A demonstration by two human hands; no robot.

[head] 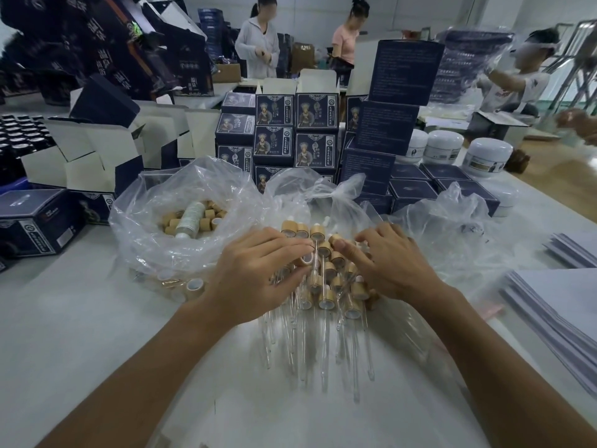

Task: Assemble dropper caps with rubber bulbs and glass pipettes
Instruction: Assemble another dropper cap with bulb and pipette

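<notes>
From the head view, both hands rest on a pile of assembled droppers (326,286) on the white counter (80,318). The left hand (258,266) seems to pinch one bamboo cap (305,260); the right hand (387,263) lies flat, fingers relaxed. A plastic bag of loose caps (190,218) sits just left.

Left hand (258,265): palm down, fingers loosely spread, forearm bare. Right hand (391,263): palm down, fingers curled, thumb pointing inward, forearm bare.

Your left hand (258,270) and right hand (391,263) hide part of the dropper pile (326,286); upper-left cartons (106,43) blur.
</notes>
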